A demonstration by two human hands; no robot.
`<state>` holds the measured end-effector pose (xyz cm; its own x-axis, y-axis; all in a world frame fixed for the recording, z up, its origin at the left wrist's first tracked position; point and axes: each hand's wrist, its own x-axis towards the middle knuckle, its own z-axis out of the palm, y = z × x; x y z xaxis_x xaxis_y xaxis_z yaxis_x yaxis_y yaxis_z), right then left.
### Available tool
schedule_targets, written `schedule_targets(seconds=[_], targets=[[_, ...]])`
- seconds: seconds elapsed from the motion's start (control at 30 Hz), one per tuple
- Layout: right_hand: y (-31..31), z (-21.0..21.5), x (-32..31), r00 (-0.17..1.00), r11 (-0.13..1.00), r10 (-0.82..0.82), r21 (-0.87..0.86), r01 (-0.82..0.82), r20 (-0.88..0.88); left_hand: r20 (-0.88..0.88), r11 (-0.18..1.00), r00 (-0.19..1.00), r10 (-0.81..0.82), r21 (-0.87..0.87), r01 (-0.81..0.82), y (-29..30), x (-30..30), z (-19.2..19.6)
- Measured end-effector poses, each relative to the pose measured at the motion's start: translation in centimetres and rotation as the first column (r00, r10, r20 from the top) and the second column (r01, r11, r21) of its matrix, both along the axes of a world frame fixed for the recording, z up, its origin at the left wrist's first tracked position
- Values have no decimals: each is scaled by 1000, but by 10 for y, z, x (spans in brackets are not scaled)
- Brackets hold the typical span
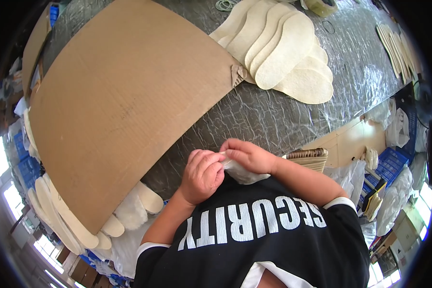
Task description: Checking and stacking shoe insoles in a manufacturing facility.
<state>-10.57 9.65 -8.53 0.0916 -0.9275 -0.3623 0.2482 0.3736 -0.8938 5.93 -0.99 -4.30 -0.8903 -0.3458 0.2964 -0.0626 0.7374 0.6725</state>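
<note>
Two bare hands are working on one pale fleecy piece [247,175], which is hanging just in front of the chest, near the table's close edge; its full outline is being hidden by the fingers. One large cardboard sheet [125,96] is covering the left part of the table [273,120], with one torn scrap [238,75] showing at its right corner. Beyond, at least seven cream insoles [285,50] are overlapping in a fanned pile, and a second bunch of insoles [393,52] is resting at the far right, too tightly packed for counting. One roll of tape [321,7] and one coil of pale cord [225,5] are lying by the far edge. Below the cardboard at left, several more insoles [151,198] are poking out, and one wicker backrest [307,154] is standing beside the right forearm. The left hand [204,175] is curling, nearly closed, its thumb and fingertips pinching the piece's upper edge; the right hand [248,156] is bending over the same piece, thumb and forefinger meeting on it, close against the left fingertips. As for writing, one line of big white capitals is running upside down across the black shirt [273,254].
</note>
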Motion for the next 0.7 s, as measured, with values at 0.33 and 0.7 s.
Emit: schedule_targets(seconds=[0.33,0.7], targets=[[-1,23,-5,871,971,42,227,80,-489,-67,955,963,-262,124,268,20,-2,6],[16,6,-109,381,792,-339,-42,609,-860,-296,534,845,-445,669,516,44,-2,23]])
